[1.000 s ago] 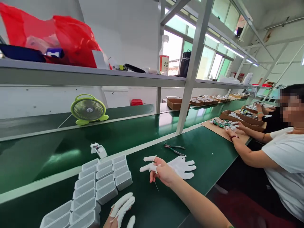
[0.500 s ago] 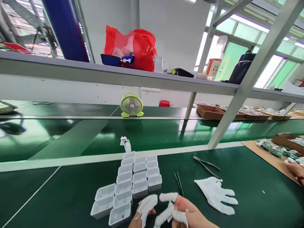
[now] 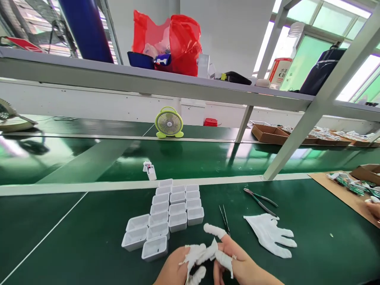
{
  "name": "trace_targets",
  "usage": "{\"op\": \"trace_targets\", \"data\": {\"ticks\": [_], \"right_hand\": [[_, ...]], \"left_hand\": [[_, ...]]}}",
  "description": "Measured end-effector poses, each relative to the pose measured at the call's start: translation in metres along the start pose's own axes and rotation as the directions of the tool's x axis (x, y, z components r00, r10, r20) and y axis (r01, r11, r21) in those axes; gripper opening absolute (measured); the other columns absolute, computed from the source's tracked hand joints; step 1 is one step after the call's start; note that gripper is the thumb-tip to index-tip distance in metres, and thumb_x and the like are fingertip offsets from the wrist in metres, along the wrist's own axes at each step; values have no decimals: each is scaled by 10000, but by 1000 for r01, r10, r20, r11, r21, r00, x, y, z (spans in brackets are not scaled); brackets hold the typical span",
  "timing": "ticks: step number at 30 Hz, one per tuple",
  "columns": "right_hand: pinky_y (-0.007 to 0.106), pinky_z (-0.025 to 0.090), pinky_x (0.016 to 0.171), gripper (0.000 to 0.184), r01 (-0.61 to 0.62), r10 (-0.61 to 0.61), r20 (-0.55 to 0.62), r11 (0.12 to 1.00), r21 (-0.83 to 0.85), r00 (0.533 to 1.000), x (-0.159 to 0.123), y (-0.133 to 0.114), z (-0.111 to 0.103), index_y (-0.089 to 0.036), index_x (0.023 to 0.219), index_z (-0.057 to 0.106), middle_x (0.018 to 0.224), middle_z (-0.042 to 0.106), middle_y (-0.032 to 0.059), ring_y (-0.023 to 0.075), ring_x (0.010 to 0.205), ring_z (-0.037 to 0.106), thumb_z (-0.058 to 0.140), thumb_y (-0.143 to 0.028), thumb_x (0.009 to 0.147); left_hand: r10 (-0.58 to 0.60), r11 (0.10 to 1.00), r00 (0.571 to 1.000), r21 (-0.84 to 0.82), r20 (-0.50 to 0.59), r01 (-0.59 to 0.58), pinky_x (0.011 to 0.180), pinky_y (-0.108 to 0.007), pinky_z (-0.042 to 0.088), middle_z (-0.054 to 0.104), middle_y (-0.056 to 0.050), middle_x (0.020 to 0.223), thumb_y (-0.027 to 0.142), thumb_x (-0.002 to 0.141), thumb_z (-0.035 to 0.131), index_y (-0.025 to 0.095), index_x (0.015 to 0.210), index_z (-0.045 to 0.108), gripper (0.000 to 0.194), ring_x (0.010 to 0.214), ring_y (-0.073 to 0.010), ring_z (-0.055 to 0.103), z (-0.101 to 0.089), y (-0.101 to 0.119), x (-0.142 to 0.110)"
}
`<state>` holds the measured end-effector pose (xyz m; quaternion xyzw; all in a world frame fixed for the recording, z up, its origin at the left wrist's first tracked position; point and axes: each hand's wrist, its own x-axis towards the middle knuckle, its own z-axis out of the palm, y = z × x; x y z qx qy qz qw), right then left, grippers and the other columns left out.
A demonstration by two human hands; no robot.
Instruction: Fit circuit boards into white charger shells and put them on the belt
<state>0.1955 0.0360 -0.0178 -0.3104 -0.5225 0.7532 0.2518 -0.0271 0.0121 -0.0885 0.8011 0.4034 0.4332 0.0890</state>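
My left hand and my right hand meet at the bottom middle, low over the green bench. White finger cots cover several fingers of both. The right thumb and forefinger pinch the cot on a left fingertip. My left fingers curl inward. Just behind my hands stand several small white plastic housings in rows. Black tweezers lie right of the housings, and a white cotton glove lies flat beyond them.
Green-handled pliers lie behind the glove. A single white part sits on the conveyor belt. A lime desk fan stands at the back. Cardboard trays and another person's hand are at the right.
The view swung left and down, away from the seated co-workers. My right hand came back from near the glove to my left hand and now pinches its finger cot.
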Motion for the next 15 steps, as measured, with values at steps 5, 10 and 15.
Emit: {"op": "trace_targets", "data": {"ticks": [5, 10, 15], "right_hand": [[212, 420, 518, 825, 61, -52, 85, 992, -109, 995, 5, -4, 5, -183, 1550, 206, 663, 678, 3, 119, 486, 586, 528, -636, 940], [212, 433, 502, 921, 69, -64, 47, 991, -118, 997, 5, -5, 8, -171, 1555, 150, 634, 640, -31, 125, 481, 592, 578, -657, 899], [215, 433, 515, 981, -10, 13, 31, 994, -106, 999, -1, -8, 12, -147, 1529, 244, 603, 602, -36, 113, 480, 550, 606, -736, 834]], "left_hand": [[229, 973, 973, 22, -33, -229, 710, -319, 615, 745, -118, 948, 252, 978, 409, 228, 1335, 513, 372, 812, -245, 739, -11, 16, 19], [278, 959, 960, 73, -38, -274, 640, -292, 584, 727, -103, 847, 261, 1004, 343, 203, 1316, 500, 353, 732, -234, 719, -18, 17, 24], [233, 970, 972, 79, -8, -232, 567, -255, 532, 692, -47, 741, 332, 1037, 325, 254, 1149, 588, 297, 612, -184, 667, -10, 12, 15]]}}
